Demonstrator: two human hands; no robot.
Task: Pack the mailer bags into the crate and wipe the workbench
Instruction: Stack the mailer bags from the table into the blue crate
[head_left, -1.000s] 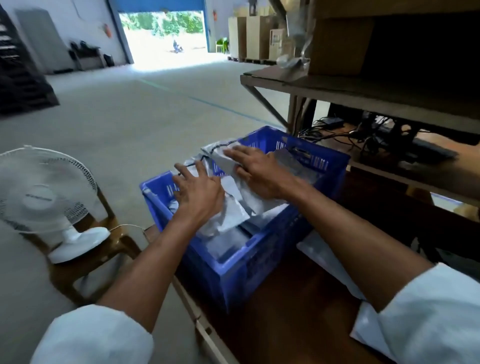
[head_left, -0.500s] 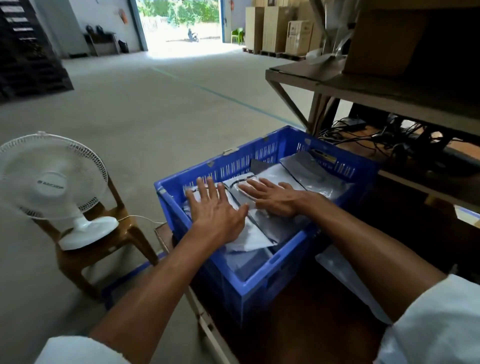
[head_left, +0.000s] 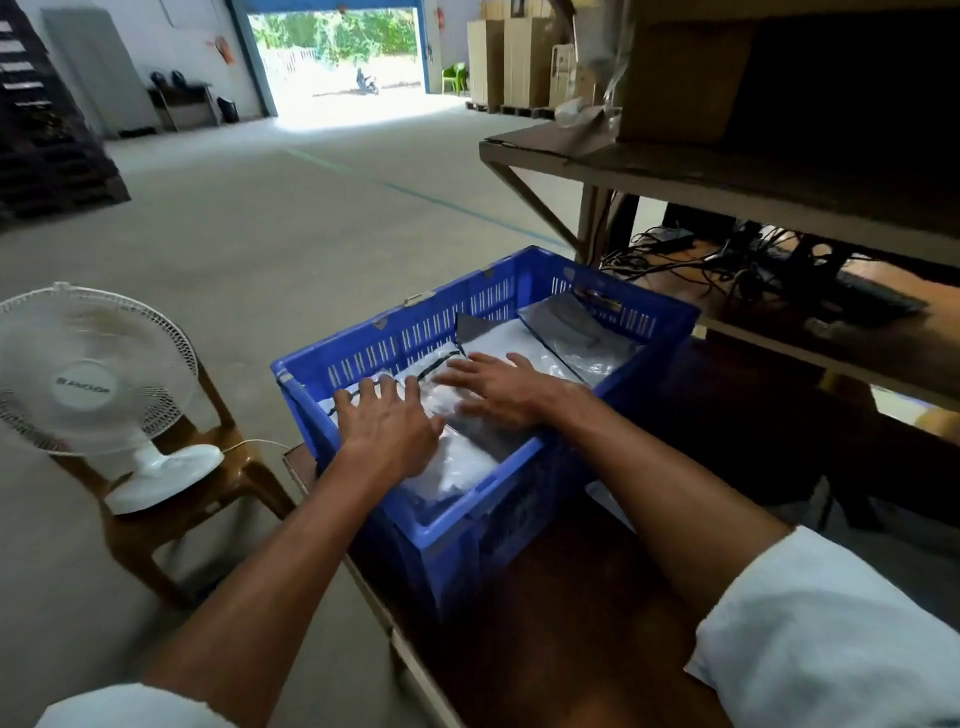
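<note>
- A warehouse floor lies behind a dark wooden worktop (head_left: 561, 639) carrying a blue crate (head_left: 467, 525).
- The mailer bags (head_left: 519, 343) lie inside the crate, under both palms.
- Left hand (head_left: 387, 426) and right hand (head_left: 498, 387) are open, fingers spread flat, gripping nothing.
- The bags look light, limp and slick; pinching an edge would likely hold better than pressing.

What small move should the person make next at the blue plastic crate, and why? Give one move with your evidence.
Probably lift the right hand and reach for the white mailer bag lying on the brown wooden workbench beside the blue plastic crate. Both hands, the left hand too, lie flat on the white and grey mailer bags already in it.
</note>
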